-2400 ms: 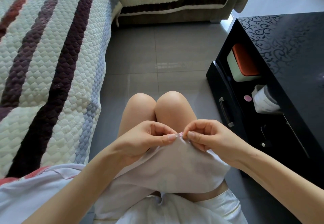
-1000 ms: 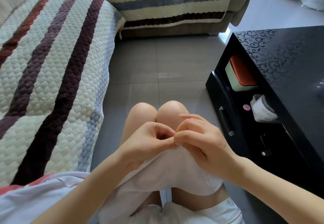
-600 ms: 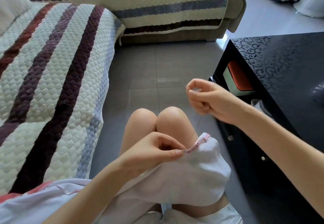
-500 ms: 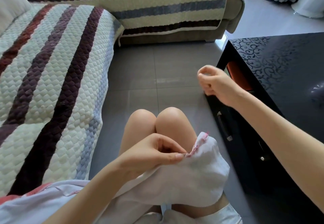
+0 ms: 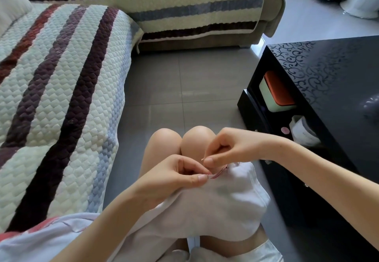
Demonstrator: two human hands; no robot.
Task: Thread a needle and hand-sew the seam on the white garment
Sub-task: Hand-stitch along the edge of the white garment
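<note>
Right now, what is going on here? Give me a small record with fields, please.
Activity: hand-sewing on the lap
Left hand: pinches the pink-trimmed edge of the white garment
Right hand: pinches what looks like a needle, just above that edge
Thread: too fine to see
Nearby: striped sofa cover to the left, black table to the right

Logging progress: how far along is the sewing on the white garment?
Threading seems done: the right hand pinches a thin needle at the pink-trimmed seam edge of the white fabric garment, which the left hand pinches. Stitching is in hand; how much seam remains cannot be told.
</note>
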